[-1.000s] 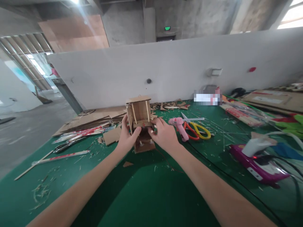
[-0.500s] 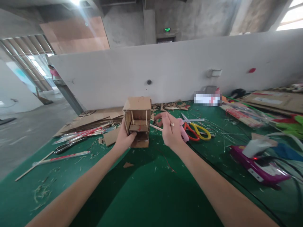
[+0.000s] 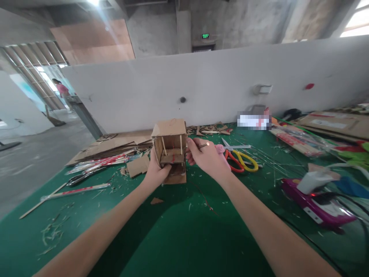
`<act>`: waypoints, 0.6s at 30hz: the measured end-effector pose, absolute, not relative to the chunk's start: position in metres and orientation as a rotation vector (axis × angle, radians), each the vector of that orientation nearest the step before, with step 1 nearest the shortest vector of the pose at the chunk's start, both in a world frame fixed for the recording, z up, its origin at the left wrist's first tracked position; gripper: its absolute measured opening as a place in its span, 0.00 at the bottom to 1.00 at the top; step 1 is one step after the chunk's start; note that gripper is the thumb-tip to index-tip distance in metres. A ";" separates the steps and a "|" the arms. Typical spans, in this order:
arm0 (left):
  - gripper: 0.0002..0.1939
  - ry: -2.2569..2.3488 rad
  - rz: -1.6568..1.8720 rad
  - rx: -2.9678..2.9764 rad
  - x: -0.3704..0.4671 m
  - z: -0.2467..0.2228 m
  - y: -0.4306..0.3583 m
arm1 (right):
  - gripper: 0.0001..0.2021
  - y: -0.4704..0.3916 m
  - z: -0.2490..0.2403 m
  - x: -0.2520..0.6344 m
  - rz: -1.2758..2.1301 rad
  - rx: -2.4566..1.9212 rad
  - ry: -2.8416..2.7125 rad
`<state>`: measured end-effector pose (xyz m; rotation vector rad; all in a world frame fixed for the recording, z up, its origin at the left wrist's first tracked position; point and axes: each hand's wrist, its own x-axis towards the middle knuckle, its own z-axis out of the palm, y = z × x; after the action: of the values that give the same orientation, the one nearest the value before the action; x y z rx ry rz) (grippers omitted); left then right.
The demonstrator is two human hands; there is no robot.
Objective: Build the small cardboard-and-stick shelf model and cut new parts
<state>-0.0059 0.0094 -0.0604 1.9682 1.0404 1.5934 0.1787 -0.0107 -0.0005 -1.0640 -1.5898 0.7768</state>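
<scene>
A small cardboard house model stands upright on the green table, its front open to me, with thin wooden posts and a red wire inside. My left hand grips its left side and lower front, thumb on the lower level. At the model's right side, my right hand has its fingers curled and pinched close to the wall; what they hold is hidden. A small shiny round piece shows on those fingers. Behind that hand lies a pink object, partly covered, beside scissors with orange and yellow handles.
Cardboard sheets and packaged sticks lie left. Cardboard scraps are heaped by the wall. A purple power strip with cables sits right. A red wire lies in front. A person stands far left.
My right hand has moved left and up to the model's right side. The model, in my left hand, sits slightly further right in view.
</scene>
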 end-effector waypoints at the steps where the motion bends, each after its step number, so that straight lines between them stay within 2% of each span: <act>1: 0.36 1.033 1.588 1.970 -0.006 -0.061 0.010 | 0.19 -0.008 -0.001 0.178 0.795 -1.064 -1.584; 10: 0.40 1.030 1.538 1.967 -0.010 -0.063 0.012 | 0.21 0.000 -0.004 0.177 0.786 -0.995 -1.602; 18: 0.33 1.187 1.554 2.044 -0.007 -0.057 0.010 | 0.21 0.006 -0.004 0.178 0.626 -1.147 -1.744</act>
<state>-0.0074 0.0096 -0.0570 2.0442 1.1870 1.5544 0.1785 0.0062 -0.0041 -1.1467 -1.7444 0.6259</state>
